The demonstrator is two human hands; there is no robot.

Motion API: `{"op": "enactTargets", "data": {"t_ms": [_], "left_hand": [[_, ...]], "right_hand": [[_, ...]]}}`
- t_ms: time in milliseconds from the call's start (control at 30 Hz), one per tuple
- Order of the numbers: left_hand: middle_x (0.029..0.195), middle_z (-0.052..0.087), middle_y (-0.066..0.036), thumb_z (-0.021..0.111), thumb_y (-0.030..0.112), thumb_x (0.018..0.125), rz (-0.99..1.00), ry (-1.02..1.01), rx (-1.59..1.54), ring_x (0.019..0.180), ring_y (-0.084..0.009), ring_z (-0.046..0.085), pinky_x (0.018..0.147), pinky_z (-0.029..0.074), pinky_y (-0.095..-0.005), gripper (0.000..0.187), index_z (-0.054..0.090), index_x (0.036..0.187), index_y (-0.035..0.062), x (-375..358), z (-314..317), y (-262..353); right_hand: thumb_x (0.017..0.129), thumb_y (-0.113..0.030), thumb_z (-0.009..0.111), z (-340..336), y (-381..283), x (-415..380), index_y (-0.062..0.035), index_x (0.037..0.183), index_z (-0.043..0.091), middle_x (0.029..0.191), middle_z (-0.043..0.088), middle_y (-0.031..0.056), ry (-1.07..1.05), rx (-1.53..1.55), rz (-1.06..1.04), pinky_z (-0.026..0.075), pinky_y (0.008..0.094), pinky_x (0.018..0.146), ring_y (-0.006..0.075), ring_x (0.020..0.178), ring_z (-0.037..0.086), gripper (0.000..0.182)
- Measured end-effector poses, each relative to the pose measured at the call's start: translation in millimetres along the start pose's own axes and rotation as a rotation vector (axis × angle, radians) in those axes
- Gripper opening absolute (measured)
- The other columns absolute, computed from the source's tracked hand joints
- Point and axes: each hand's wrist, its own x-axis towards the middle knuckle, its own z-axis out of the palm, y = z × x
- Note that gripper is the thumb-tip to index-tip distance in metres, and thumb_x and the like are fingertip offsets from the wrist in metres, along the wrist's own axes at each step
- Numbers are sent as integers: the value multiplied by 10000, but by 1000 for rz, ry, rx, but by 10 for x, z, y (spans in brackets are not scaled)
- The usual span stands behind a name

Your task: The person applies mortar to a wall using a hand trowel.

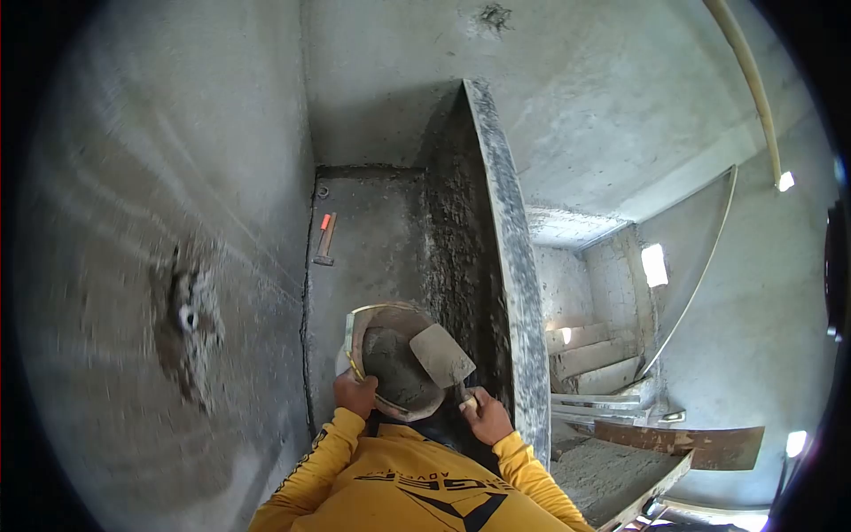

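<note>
A round bucket point(357, 333) with wet grey mortar point(396, 368) inside stands close in front of my body. My left hand point(355, 394) is closed on the bucket's near left rim. In my right hand point(487, 417) is the handle of a trowel point(443, 356), fingers wrapped round it. The trowel's broad, mortar-smeared blade lies over the bucket's right rim. Farther off on the floor, by the left wall, lie a hammer point(326, 241) and a tool with an orange handle point(324, 222).
A low partition point(501, 204) with a rough, wet inner face runs along my right. Plastered wall point(222, 222) rises at left, with a pipe stub point(187, 316) sticking out. Beyond the partition are steps point(589, 355), a mortar tray point(612, 479) and a board point(718, 446).
</note>
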Motion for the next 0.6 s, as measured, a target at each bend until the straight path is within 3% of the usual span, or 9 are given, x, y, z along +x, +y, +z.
{"op": "enactTargets", "data": {"t_ms": [67, 133, 167, 300, 367, 433, 533, 600], "left_hand": [[667, 636, -203, 678, 177, 757, 23, -6, 46, 563, -324, 606, 596, 492, -445, 249, 631, 800, -64, 305, -86, 263], [641, 615, -177, 703, 172, 747, -7, -16, 97, 577, -283, 620, 587, 496, -434, 257, 627, 791, -70, 554, -203, 462], [628, 605, -164, 715, 170, 742, -26, -23, 130, 584, -262, 627, 583, 497, -429, 262, 626, 786, -72, 642, -250, 506], [632, 597, -183, 722, 195, 760, -28, -23, 153, 591, -269, 585, 608, 479, -457, 281, 622, 789, -66, 990, -266, 332], [624, 577, -184, 719, 206, 778, 1, -21, 131, 567, -266, 546, 590, 464, -460, 290, 609, 781, -62, 982, -329, 355], [615, 556, -180, 716, 216, 792, 4, -71, 124, 545, -260, 518, 566, 451, -455, 302, 594, 773, -60, 1005, -417, 495], [609, 531, -170, 719, 229, 801, -69, -118, 183, 527, -251, 482, 543, 436, -436, 319, 576, 758, -53, 932, -461, 604], [598, 519, -153, 726, 216, 801, 0, -62, 162, 530, -224, 475, 539, 431, -423, 312, 570, 754, -50, 883, -437, 498]], "right_hand": [[945, -268, 648, -123, -200, 474, -64, 1128, 606, 900, 685, 239, -93, -246, 53, 536, 497, 749, 436, 891, 682, 277], [942, -266, 630, -175, -260, 860, -87, 1080, 611, 962, 699, 231, -140, -430, 68, 560, 511, 758, 421, 926, 689, 227], [920, -251, 637, -221, -334, 1039, -78, 1044, 608, 967, 695, 201, -131, -522, -70, 573, 488, 747, 392, 886, 702, 214], [872, -204, 643, -245, -545, 1774, -83, 1016, 603, 1030, 666, 142, -153, -716, -247, 583, 453, 747, 327, 941, 694, 192], [882, -165, 612, -238, -830, 2173, -84, 1037, 606, 1057, 653, 132, -260, -818, -293, 583, 442, 748, 318, 979, 681, 175], [899, -123, 576, 3, -737, 2538, -51, 1149, 616, 1109, 660, 148, -290, -845, -419, 588, 445, 771, 333, 976, 692, 263], [879, -162, 589, 644, -599, 2702, -14, 1269, 582, 1236, 630, 201, -413, -865, -299, 564, 479, 892, 370, 1047, 677, 418], [894, -158, 560, 978, -471, 2563, -11, 1300, 572, 1258, 627, 209, -491, -804, -360, 577, 478, 871, 374, 1041, 684, 433]]}}
